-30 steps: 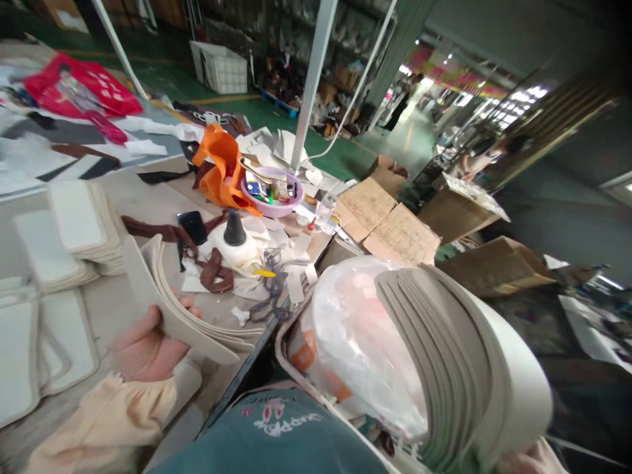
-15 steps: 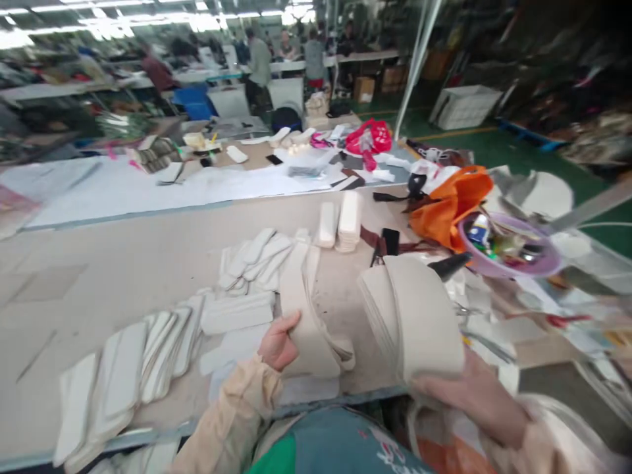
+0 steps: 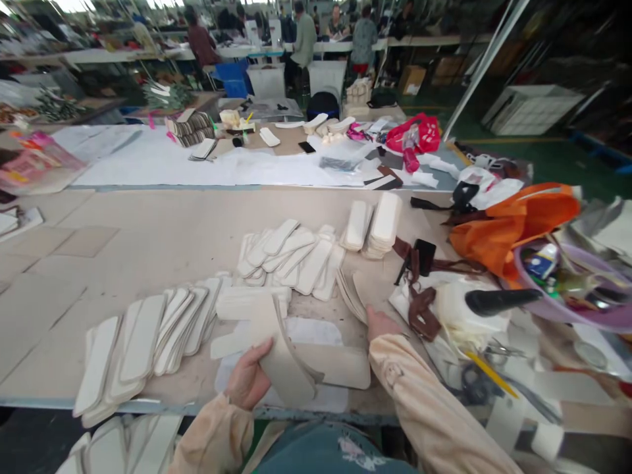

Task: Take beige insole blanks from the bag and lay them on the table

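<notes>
My left hand (image 3: 249, 380) grips a small bundle of curved beige strips (image 3: 282, 359) just above the table's near edge. My right hand (image 3: 381, 322) rests on a stack of flat beige pieces (image 3: 356, 293) lying on the table; only the back of the hand and the sleeve show, and the fingers look closed on the stack's near end. Fanned rows of white padded strips (image 3: 148, 336) lie to the left, and more white strips (image 3: 291, 253) spread out ahead.
Two short stacks of white pads (image 3: 375, 224) stand further back. At the right are an orange bag (image 3: 513, 224), a purple bowl (image 3: 573, 283) of small items, a black-capped glue bottle (image 3: 474, 306), brown straps and scissors. People work at far tables.
The view swung left from a bin of plastic to the table. My right hand brought its thick bundle of beige pieces over and set it down. The left hand kept its strips.
</notes>
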Motion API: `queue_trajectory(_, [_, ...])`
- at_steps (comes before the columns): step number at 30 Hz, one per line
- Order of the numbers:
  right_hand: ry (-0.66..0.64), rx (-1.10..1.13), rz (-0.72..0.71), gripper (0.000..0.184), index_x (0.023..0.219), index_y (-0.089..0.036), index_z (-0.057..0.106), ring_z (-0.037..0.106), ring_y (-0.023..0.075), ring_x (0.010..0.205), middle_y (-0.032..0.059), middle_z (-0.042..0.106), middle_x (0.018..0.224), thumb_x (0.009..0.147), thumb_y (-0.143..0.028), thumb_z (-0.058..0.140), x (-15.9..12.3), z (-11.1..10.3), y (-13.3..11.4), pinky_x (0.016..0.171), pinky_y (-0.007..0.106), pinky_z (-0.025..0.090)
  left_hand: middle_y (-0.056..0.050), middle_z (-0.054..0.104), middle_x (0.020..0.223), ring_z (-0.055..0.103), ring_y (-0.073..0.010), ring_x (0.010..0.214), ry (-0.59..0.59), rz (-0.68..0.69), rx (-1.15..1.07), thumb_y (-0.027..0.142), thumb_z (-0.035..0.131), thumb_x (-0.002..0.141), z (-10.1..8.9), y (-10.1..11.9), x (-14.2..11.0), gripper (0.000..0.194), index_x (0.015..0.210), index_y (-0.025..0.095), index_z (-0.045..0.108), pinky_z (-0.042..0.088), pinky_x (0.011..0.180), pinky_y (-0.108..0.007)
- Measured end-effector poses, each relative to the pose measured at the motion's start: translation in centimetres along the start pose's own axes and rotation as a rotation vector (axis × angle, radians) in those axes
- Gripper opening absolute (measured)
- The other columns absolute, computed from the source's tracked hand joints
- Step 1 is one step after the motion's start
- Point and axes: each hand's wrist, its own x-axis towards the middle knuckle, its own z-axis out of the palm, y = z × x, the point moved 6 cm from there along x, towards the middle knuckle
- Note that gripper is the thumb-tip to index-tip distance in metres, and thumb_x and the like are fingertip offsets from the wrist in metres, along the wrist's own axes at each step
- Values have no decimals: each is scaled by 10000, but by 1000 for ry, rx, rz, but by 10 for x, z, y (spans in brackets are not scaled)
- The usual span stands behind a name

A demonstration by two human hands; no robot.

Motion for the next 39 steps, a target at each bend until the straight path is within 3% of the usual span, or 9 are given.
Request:
queue_trajectory(6, [-61,-141,-23,571,1417,-130,409,604,285,823,275,555,1138,871,-83,249,5,40,-17,649,432,467,-103,739,931,685,-280,948,-93,-106,21,187,687,750,21,-14,17,335,1072,103,655,506,948,-423])
queue_trajectory(10, [-97,-167,-56,585,1434,-212,405,566,343,1017,233,404,1411,872,-100,289,7,50,-22,772,526,451,-113,733,964,665,-293,1004,-148,-175,17,204,680,758,37,-34,22,329,1072,112,653,478,973,-440])
queue_trajectory(16, [-193,-127,-48,605,1438,-216,395,327,429,1318,172,304,1505,840,-167,476,7,38,-12,979,699,240,-146,716,1014,625,-326,1068,-128,-245,-23,220,711,720,48,-76,19,383,1075,96,642,463,972,-472])
queue_trajectory(19, [-236,-66,-70,797,1454,-159,350,208,421,1379,174,257,1524,726,-268,655,-3,20,-6,1046,656,210,-147,708,1035,611,-332,1086,-45,-209,-72,246,741,691,45,-91,21,433,1084,104,626,461,969,-481])
queue_trajectory(23, [-356,521,-256,669,1445,-152,343,405,239,1317,127,443,1428,867,-468,460,-49,3,-25,1068,395,350,-135,692,1074,591,-328,1114,54,-84,-81,299,763,674,44,-98,24,450,1066,136,614,461,965,-482])
queue_trajectory(27, [-514,888,-273,641,1306,-151,491,568,251,1136,106,613,1233,761,-461,622,-107,10,-36,967,370,446,-138,680,1093,585,-327,1118,49,-46,-9,359,750,694,45,-97,19,441,1055,144,613,467,957,-484])
queue_trajectory(30, [-520,974,-150,557,1229,-174,499,606,232,1054,81,643,1175,745,-406,647,-134,21,-22,926,356,467,-121,686,1081,593,-305,1108,55,-15,6,314,752,688,25,-89,8,468,1100,149,602,460,972,-469])
queue_trajectory(33, [-540,1015,-63,490,1187,-218,488,619,209,1013,48,660,1139,753,-388,638,-148,33,-4,913,346,470,-94,693,1062,617,-263,1057,129,58,52,237,760,668,-13,-74,-4,522,1152,159,582,478,949,-411])
queue_trajectory(39, [-242,814,62,478,1084,-181,589,566,176,661,7,634,765,735,-507,586,-125,40,17,649,302,468,-52,685,903,627,-196,811,270,96,493,296,780,634,-64,-57,-9,445,1012,141,603,508,749,-319])
